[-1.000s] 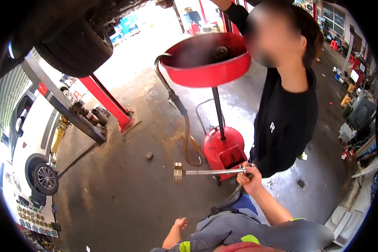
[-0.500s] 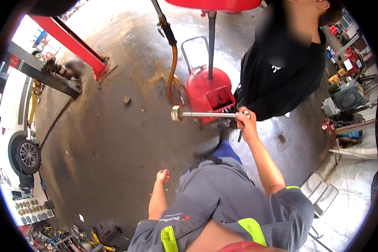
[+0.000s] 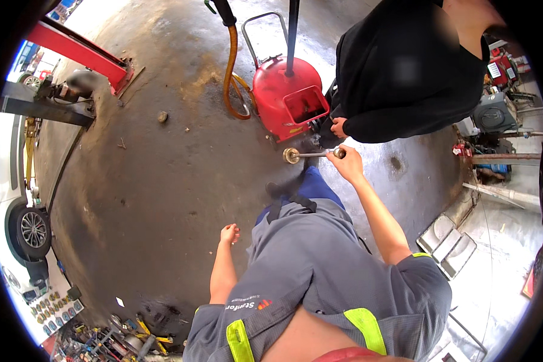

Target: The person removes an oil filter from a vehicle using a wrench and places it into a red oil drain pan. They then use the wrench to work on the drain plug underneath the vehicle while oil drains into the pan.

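My right hand [image 3: 347, 164] is closed on a metal rod [image 3: 311, 155] near its right end. The rod has a brass-coloured round head [image 3: 291, 155] at its left end and another round end [image 3: 339, 153] by my fingers. It lies roughly level in front of me, above my legs. My left hand [image 3: 230, 233] hangs low beside my body, away from the rod, its fingers loosely curled and nothing visible in them.
A red wheeled drain tank [image 3: 277, 90] with an orange hose [image 3: 231, 72] stands ahead. Beside it is a person in black [image 3: 404, 78], one hand [image 3: 339, 127] near the rod. A red lift post [image 3: 84, 54] and white car [image 3: 9, 157] are left; tools [image 3: 117, 341] lie lower left.
The rod has turned and looks shorter, its left head now nearer my right hand. The tank sits higher in view, and the other person's hand has come into sight.
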A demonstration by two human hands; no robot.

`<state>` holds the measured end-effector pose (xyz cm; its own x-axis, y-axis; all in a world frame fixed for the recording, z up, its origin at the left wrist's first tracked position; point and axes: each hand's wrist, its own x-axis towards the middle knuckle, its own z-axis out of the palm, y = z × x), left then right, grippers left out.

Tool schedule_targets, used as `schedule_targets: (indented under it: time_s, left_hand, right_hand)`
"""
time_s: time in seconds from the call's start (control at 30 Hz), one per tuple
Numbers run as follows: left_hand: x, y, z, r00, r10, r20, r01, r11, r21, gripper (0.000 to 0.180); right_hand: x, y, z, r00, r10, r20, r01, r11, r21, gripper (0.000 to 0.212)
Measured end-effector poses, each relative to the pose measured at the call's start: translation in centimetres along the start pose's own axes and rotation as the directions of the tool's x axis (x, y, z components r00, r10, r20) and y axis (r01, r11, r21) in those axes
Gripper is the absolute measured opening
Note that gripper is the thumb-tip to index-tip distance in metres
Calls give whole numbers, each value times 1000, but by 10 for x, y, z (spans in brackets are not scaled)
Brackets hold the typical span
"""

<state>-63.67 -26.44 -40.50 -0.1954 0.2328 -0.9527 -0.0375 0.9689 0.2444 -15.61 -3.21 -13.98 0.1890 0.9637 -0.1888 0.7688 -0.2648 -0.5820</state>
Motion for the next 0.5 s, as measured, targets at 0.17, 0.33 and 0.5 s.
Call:
schedule_targets:
  time_s: [0.17,0.33,0.5]
  left_hand:
    - [19,31,18,998,59,33,-64,988,144,40]
    - [27,88,60,984,143,108,-167,950,264,39]
    - [21,170,135,810,559,179,-541,593,597,34]
  right_hand:
    - [-12,48,10,984,174,41,-169,981,-97,41]
    - [-38,118,22,929,369,21,-365,927,-87,45]
    - [-72,180,21,829,559,-12,-552,815,-176,49]
